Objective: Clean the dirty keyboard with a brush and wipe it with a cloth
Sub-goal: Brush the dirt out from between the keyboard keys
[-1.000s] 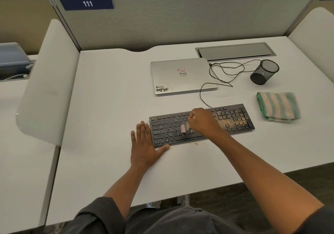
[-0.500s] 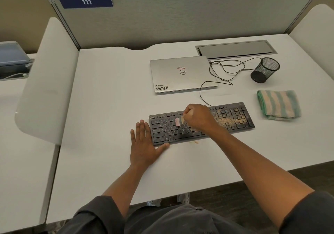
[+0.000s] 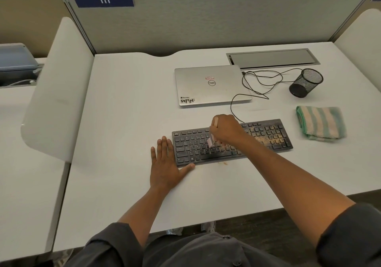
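Observation:
A black keyboard lies on the white desk, with tan dust spread over its right half. My right hand grips a small brush whose pale pink head touches the keys in the keyboard's middle. Most of the brush handle is hidden in my fist. My left hand lies flat on the desk at the keyboard's left end, thumb against its front corner. A folded green-and-white striped cloth rests to the right of the keyboard.
A closed silver laptop sits behind the keyboard, with a black cable looping beside it. A black mesh cup lies tipped at the back right. A few crumbs lie in front of the keyboard. White side panels flank the desk.
My right hand has swept the brush back and forth over the middle keys, first away from me and to the left, then slightly nearer. My left hand has stayed put.

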`<state>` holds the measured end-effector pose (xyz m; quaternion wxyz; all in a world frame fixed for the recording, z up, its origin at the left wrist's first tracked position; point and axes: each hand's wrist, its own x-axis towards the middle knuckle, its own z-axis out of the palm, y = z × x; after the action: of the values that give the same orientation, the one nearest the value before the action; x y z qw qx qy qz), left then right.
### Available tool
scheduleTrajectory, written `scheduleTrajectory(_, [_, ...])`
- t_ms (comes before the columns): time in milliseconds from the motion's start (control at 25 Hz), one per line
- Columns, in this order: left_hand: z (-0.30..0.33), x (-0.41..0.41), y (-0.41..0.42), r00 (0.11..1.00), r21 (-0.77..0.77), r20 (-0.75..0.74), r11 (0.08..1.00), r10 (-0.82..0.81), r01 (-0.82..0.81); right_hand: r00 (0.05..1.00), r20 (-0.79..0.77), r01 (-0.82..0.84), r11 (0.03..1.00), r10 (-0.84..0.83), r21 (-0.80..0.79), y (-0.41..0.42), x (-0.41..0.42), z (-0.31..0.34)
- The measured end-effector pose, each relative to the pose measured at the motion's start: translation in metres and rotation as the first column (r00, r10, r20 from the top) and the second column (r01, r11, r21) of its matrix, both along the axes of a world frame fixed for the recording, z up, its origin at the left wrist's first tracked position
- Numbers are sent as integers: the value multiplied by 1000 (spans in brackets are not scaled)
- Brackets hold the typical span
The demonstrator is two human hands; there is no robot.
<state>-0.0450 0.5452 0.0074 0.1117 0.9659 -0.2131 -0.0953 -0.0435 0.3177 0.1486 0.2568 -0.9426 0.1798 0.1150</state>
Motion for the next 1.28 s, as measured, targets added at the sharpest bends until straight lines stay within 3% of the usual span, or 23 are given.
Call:
scheduleTrajectory(80, [0, 0, 0, 1000, -3, 2, 1000, 3, -3, 1000, -8, 13, 1000, -13, 11, 2, -1, -3])
scheduleTrajectory(240, [2, 0, 0, 1000, 12, -14, 1000, -3, 3, 985, -169, -25, 1000, 25, 2, 7, 2, -1])
scheduleTrajectory(440, [2, 0, 0, 1000, 0, -10, 1000, 1, -1, 998, -49, 34, 999, -33, 14, 8, 8, -2])
scheduleTrajectory(600, [0, 0, 0, 1000, 1, -7, 1000, 1, -1, 989, -146, 6, 1000, -8, -13, 11, 2, -2])
scheduleTrajectory(760, [-1, 0, 0, 1000, -4, 3, 1000, 6, -6, 998, -48, 45, 999, -44, 26, 9, 6, -2])
scheduleTrajectory(960, [1, 0, 1, 1000, 6, -6, 1000, -6, 6, 979, -189, 81, 997, -79, 4, 4, 1, 1])
scheduleTrajectory(1160, [1, 0, 2, 1000, 13, -9, 1000, -10, 10, 977, -173, 140, 985, -122, 98, -3, 1, -2])
scheduleTrajectory(1280, [1, 0, 1, 1000, 4, -5, 1000, -9, 9, 967, -142, 215, 976, -210, 19, -6, -4, -5])
